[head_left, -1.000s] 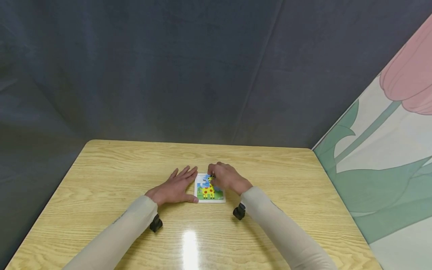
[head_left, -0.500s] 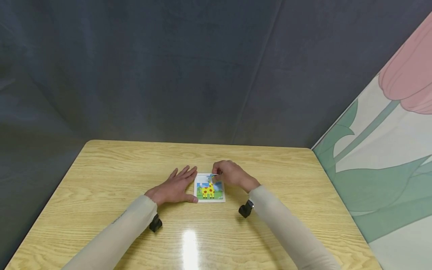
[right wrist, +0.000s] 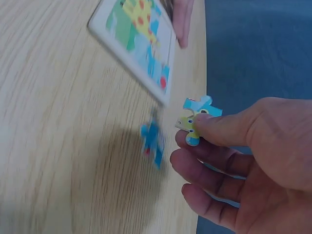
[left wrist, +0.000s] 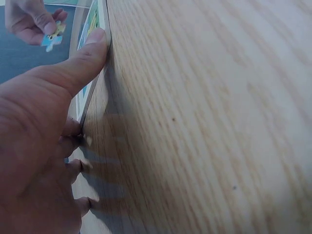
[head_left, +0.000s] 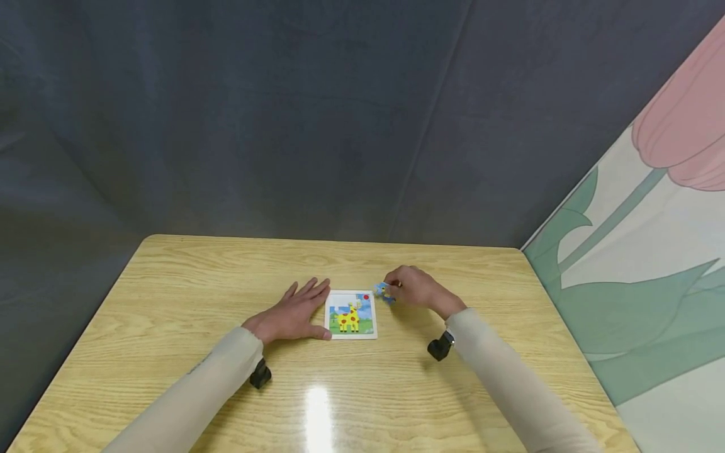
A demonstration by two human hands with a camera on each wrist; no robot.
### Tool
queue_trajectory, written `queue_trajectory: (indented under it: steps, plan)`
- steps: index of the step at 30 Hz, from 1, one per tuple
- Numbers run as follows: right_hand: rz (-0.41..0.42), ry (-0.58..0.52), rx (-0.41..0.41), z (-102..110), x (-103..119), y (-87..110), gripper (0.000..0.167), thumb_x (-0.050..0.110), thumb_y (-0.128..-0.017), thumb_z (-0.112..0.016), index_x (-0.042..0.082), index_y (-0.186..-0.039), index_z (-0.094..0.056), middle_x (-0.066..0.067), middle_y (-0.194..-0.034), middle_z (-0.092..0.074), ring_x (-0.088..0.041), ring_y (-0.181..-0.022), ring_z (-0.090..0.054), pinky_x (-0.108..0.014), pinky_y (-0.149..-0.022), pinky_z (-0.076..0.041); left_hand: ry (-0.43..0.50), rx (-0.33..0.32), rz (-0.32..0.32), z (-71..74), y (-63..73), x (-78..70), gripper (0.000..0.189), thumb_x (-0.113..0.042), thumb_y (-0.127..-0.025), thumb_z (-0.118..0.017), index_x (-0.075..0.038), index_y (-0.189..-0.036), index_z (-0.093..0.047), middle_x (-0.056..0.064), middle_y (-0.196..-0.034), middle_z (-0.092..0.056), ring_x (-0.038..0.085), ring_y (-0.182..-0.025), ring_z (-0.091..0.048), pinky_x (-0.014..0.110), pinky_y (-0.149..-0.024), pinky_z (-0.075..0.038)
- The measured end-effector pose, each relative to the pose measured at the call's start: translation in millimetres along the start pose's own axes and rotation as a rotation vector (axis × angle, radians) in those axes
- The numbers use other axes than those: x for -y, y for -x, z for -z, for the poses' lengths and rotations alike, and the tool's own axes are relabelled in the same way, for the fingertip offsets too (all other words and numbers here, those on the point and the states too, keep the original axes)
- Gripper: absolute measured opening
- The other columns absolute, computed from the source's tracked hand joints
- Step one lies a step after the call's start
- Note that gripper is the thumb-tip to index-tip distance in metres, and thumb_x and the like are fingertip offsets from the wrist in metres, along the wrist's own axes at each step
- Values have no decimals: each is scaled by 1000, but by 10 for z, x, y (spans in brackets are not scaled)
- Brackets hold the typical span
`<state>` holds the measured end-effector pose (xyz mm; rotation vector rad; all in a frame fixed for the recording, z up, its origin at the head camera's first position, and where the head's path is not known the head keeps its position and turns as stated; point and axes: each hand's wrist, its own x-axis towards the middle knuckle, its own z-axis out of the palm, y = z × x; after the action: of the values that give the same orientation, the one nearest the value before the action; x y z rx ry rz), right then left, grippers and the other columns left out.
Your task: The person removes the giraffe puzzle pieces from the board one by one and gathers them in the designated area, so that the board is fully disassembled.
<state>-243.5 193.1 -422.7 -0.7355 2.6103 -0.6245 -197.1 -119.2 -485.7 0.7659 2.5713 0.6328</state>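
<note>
A small square jigsaw puzzle (head_left: pixel 351 336) with a white frame shows a spotted giraffe on grass; bare white shows in its upper left part. My left hand (head_left: pixel 289 318) lies with fingers spread at its left side, the thumb on the frame's near left corner. To the right of the frame, my right hand (head_left: pixel 419 290) pinches a blue and yellow puzzle piece (right wrist: pixel 204 104) with printed eyes between thumb and fingers. Below it, a second blue puzzle piece (right wrist: pixel 152 141) appears blurred, close over the table in the right wrist view.
The wooden table (head_left: pixel 226 270) stretches around the puzzle on all sides. A dark curtain (head_left: pixel 283 126) hangs behind its far edge. On the right hangs a cloth with a printed tulip (head_left: pixel 680 145).
My right hand has moved from the puzzle's upper right part to beyond its right edge, taking the giraffe-face piece away. A red dot now shows in that corner. My left hand stays put.
</note>
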Motion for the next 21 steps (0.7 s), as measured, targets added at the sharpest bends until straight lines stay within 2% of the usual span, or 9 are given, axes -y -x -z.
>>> queue_trajectory:
  steps: [3, 12, 21]
  plan:
    - [-26, 8, -30, 40, -97, 52, 15, 5, -105, -63, 3, -103, -78, -9, -96, -74, -13, -75, -50, -30, -72, -43, 2, 1, 1, 3, 1, -2, 104, -56, -97, -73, -7, -171, -19, 6, -183, -6, 34, -170, 0, 66, -135, 1]
    - [-95, 42, -58, 94, -387, 176, 11, 5, -104, -66, 3, -107, -76, -10, -97, -72, -17, -81, -57, -34, -75, -49, 5, 8, 8, 7, 7, -17, 103, -56, -98, -72, -7, -171, -19, 6, -183, -5, 34, -170, 1, 66, -135, 1]
    - [-139, 86, -52, 41, -561, 193, 11, 7, -103, -68, 9, -102, -79, -6, -99, -76, -14, -79, -56, -34, -76, -50, 15, 8, 3, 14, 19, -39, 102, -54, -98, -72, -7, -171, -19, 7, -183, -5, 34, -170, 1, 66, -134, 2]
